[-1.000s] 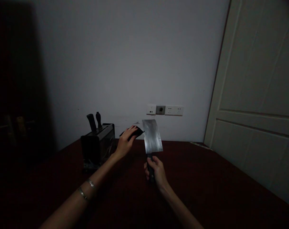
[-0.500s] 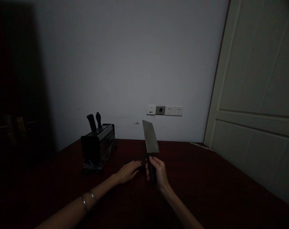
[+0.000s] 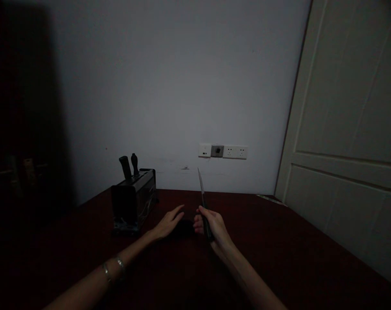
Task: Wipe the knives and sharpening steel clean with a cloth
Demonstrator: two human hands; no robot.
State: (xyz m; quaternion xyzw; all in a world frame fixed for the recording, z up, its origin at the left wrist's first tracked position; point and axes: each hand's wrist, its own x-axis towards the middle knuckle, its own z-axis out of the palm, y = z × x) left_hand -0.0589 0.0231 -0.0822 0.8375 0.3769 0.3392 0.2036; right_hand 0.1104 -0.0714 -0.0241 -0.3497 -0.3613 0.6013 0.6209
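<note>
My right hand [image 3: 213, 224] is wrapped round the dark handle of a cleaver [image 3: 201, 185], held upright over the table with the blade edge-on to me, so only a thin strip of metal shows. To its left, my left hand [image 3: 167, 224] hangs just above the table, fingers stretched out and apart, with nothing in it. A dark object [image 3: 184, 229] lies on the table between the hands; it is too dim to name. Left of my hands stands a black and metal knife block [image 3: 135, 196], with two dark handles sticking up from its slots.
The dark red table [image 3: 247, 241] meets a pale wall [image 3: 169, 86] at the back, where a row of sockets [image 3: 223, 151] is fixed. A light panelled door [image 3: 340, 142] rises along the right side. A narrow strip [image 3: 272, 199] lies at the table's far right edge.
My right hand has turned the cleaver from showing its broad face to edge-on. My left hand has drawn back to the left, away from the cleaver, and spread its fingers.
</note>
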